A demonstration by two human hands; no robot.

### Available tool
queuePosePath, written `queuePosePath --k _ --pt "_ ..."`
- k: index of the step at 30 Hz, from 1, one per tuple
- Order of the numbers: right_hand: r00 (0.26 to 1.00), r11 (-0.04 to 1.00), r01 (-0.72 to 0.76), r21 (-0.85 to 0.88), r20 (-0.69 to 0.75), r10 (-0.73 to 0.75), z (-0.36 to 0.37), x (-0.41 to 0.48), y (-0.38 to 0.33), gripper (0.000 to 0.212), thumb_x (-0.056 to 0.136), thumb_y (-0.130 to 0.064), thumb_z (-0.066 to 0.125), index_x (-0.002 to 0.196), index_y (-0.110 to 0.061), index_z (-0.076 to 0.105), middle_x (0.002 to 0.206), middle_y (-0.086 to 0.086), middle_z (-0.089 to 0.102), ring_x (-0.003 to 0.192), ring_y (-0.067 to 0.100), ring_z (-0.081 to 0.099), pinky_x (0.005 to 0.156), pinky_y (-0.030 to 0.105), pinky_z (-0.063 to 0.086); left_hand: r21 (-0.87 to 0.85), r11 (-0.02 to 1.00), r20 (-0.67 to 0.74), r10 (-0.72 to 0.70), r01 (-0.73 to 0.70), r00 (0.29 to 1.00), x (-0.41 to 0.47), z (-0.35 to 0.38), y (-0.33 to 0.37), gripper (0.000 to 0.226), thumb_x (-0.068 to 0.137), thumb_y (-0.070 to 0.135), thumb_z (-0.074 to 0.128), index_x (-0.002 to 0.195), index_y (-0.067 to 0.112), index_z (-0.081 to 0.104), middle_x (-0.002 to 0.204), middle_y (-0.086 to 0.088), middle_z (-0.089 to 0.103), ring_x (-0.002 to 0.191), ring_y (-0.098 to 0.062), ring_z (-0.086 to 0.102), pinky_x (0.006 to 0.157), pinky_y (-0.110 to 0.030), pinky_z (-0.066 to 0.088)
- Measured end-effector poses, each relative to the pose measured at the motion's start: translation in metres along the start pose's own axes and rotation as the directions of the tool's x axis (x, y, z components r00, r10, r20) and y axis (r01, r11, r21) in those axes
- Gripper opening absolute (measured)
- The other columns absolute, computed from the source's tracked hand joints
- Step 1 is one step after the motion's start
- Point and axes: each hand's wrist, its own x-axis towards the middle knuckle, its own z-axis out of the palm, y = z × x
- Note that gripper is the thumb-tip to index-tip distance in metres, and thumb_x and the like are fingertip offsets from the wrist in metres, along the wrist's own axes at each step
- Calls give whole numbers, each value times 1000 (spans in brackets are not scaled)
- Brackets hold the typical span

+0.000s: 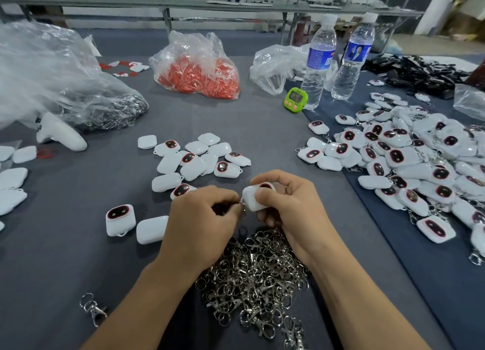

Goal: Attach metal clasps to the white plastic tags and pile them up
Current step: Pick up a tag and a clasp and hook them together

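Just above the heap of metal clasps point(252, 278), the left hand point(202, 218) curls its fingers tight, pinching one clasp point(243, 206) at the corner of a white tag point(251, 198). The tag is glossy and rounded, with a dark, red-rimmed oval face. The right hand point(288, 205) grasps it, thumb pressed on top.

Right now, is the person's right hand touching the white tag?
Touching. The head view shows the right hand gripping the white tag, with its thumb pressed on the tag's side.
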Motion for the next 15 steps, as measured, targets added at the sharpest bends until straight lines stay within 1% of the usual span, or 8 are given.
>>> queuePosePath --k 2,4,6,8,10,12,13,15 --pt "999 992 -46 120 10 45 -1 1 -1 22 89 9 59 90 -9 72 67 11 67 47 18 52 42 22 38 -247 958 58 -138 148 989 3 -1 2 12 77 23 83 80 34 80 74 18 74 68 0 67 64 -12 49" --pt "997 978 -82 194 11 81 -2 1 -3 24 90 8 59 87 -11 73 65 11 66 46 16 53 42 21 38 -408 879 166 -194 247 967 5 0 5 14 79 26 81 84 40 81 77 12 77 71 -3 69 68 -20 55" --pt "995 968 -103 229 8 104 -2 2 -3 27 89 7 58 84 -14 75 64 11 65 46 16 53 42 21 38 -479 826 229 -209 297 951 6 1 6 20 86 20 78 86 39 82 78 6 78 73 -7 69 68 -21 56" --pt "994 965 -104 242 9 105 -2 2 -2 25 90 7 58 88 -12 74 65 11 66 47 16 54 42 21 39 -490 819 243 -198 297 949 6 1 6 20 89 18 75 87 36 83 75 6 77 69 -5 66 64 -16 52" --pt "996 971 -83 225 -2 85 0 1 -1 21 90 8 58 92 -8 71 64 11 66 47 16 54 41 21 39 -401 887 168 -173 228 971 4 1 5 15 88 22 75 85 35 83 71 12 75 66 -2 66 62 -14 49" --pt "999 986 -33 163 -36 39 2 0 0 20 86 7 63 89 -10 73 65 10 67 45 15 53 40 21 38 -186 979 54 -72 81 996 1 1 4 13 86 30 73 75 27 80 62 10 67 63 -9 61 61 -23 45" --pt "998 993 -5 118 -55 11 3 -1 1 19 83 4 66 85 -14 74 66 10 67 45 15 53 41 21 38 -49 999 19 2 -1 1000 -1 2 4 18 84 32 70 71 22 77 59 6 61 61 -13 55 61 -28 43" --pt "995 999 52 7 -81 -51 7 -3 3 17 77 -4 69 81 -19 75 65 7 68 47 15 54 42 21 40 171 975 16 141 -141 990 -3 2 4 20 84 26 68 67 17 73 58 6 56 59 -15 51 60 -33 41"
